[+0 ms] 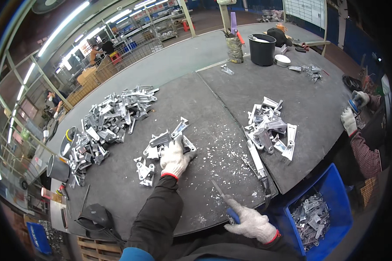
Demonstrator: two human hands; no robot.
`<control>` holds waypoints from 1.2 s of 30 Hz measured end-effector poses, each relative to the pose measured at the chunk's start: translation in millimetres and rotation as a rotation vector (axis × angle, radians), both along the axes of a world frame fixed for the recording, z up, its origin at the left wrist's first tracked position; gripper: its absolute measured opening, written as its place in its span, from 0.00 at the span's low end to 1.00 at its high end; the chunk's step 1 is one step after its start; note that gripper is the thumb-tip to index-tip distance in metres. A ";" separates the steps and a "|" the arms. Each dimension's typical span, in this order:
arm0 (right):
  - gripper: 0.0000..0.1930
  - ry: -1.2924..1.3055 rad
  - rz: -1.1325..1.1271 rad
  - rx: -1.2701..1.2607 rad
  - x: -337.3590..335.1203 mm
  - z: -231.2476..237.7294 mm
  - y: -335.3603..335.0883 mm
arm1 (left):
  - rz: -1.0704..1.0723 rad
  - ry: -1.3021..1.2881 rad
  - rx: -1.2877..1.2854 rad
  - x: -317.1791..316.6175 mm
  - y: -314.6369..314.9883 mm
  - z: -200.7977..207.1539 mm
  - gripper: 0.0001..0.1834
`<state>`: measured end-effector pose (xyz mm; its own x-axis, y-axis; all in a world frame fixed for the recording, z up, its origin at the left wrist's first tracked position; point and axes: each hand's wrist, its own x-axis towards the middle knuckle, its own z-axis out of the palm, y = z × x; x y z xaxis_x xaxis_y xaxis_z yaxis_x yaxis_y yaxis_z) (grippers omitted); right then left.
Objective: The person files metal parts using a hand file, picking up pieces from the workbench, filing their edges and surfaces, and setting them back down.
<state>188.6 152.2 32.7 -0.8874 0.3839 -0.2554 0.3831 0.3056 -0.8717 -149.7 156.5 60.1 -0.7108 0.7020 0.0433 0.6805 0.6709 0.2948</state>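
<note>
My left hand point(175, 158), in a white glove with a red cuff, reaches into a small group of silvery cast metal brackets point(161, 139). Its fingers bend over one bracket, with the fingertips partly hidden among the parts. Close to the table's near edge, my right hand point(253, 225), gloved the same way, is closed around the blue handle of a file point(217, 188). The narrow file blade points up and to the left, the index finger stretched along it. Pale metal flakes point(217, 161) lie scattered between the hands.
A large heap of brackets point(109, 115) covers the left of the table; a smaller pile point(268, 126) lies right. A blue bin point(342, 204) holds more at lower right. Black buckets point(262, 50) stand far back and left. A co-worker's gloved hand point(348, 122) is at the right edge.
</note>
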 end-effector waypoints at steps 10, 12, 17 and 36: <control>0.50 -0.047 -0.091 0.009 -5.5 14.3 -18.7 | 0.038 -0.581 0.736 26.0 -85.4 -25.0 0.32; 0.48 0.021 -0.121 0.092 -5.5 13.8 -31.2 | -0.048 -0.733 0.968 53.1 -118.6 -33.9 0.32; 0.48 0.162 -0.076 0.295 2.6 7.1 -41.6 | -0.157 -0.840 1.174 105.4 -176.1 -32.2 0.33; 0.45 -0.211 0.102 0.121 5.1 80.3 -87.3 | -0.021 -0.967 1.045 131.8 -197.5 -70.4 0.22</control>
